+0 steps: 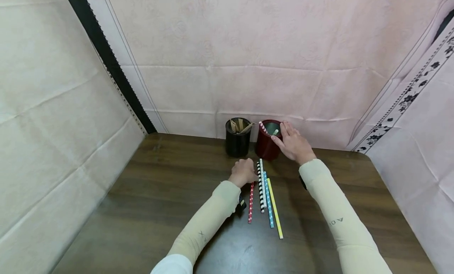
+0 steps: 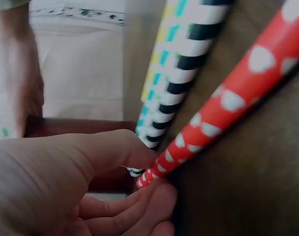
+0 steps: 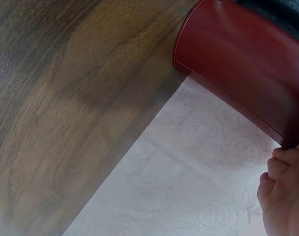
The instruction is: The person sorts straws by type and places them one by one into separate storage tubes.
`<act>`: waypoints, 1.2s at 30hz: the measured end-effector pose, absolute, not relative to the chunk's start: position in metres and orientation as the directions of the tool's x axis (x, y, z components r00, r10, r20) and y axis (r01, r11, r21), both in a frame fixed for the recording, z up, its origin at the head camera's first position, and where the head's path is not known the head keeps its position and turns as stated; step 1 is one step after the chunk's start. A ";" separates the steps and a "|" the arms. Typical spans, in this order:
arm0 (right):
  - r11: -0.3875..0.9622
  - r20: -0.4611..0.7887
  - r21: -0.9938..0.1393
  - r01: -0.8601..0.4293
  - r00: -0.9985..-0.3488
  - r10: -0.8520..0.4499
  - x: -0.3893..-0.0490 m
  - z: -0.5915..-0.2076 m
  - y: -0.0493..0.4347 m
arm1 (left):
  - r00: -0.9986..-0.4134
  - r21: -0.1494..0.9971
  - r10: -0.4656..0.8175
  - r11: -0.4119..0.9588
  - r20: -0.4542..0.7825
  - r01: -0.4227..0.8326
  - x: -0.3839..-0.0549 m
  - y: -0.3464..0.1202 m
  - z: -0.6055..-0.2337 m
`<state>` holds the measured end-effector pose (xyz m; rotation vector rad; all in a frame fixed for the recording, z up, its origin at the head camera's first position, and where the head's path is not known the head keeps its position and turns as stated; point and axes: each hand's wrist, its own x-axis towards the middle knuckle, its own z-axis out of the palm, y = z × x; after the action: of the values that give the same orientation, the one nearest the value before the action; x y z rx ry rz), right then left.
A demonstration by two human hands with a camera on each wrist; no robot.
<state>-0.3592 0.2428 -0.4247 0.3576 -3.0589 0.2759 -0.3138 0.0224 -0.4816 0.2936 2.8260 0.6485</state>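
Note:
My left hand (image 1: 243,172) pinches the far end of a red paper straw (image 1: 250,203) with white spots, low over the table. In the left wrist view, the thumb and fingers (image 2: 162,201) meet at that straw (image 2: 228,103). Just right of it lie a black-and-white striped straw (image 1: 261,191), a pale straw (image 1: 263,179), a blue straw (image 1: 268,201) and a yellow straw (image 1: 275,209). My right hand (image 1: 295,145) holds the rim of a dark red cup (image 1: 267,146), which contains a red-and-white striped straw (image 1: 263,127) and a greenish one (image 1: 275,132).
A black cup (image 1: 237,142) with several flat wooden sticks (image 1: 240,125) stands left of the red cup. Both are near the back edge of the brown wooden table (image 1: 170,195). Pale cloth (image 1: 227,84) hangs behind and on both sides.

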 end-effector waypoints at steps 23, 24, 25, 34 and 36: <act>0.961 0.054 -0.164 -0.222 -0.975 -0.216 -0.358 -0.418 0.238 | -0.685 0.451 0.158 0.645 0.711 0.617 -0.326 0.021 -0.341; 0.960 0.056 -0.169 -0.223 -0.975 -0.216 -0.358 -0.418 0.238 | -0.700 0.439 0.166 0.673 0.695 0.595 -0.326 0.021 -0.348; 0.959 0.059 -0.173 -0.225 -0.974 -0.218 -0.358 -0.418 0.239 | -0.722 0.434 0.170 0.699 0.671 0.568 -0.325 0.021 -0.355; 0.956 0.088 -0.177 -0.236 -0.971 -0.223 -0.359 -0.419 0.243 | -0.970 0.491 0.243 0.842 0.026 0.224 -0.321 0.027 -0.452; 0.956 0.077 -0.172 -0.239 -0.970 -0.229 -0.358 -0.422 0.242 | -0.971 0.481 0.225 0.862 -0.078 0.161 -0.324 0.029 -0.473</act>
<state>-0.3579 0.2420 -0.4221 0.3655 -3.0513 0.2785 -0.3242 0.0290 -0.4728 0.3018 2.9034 0.7338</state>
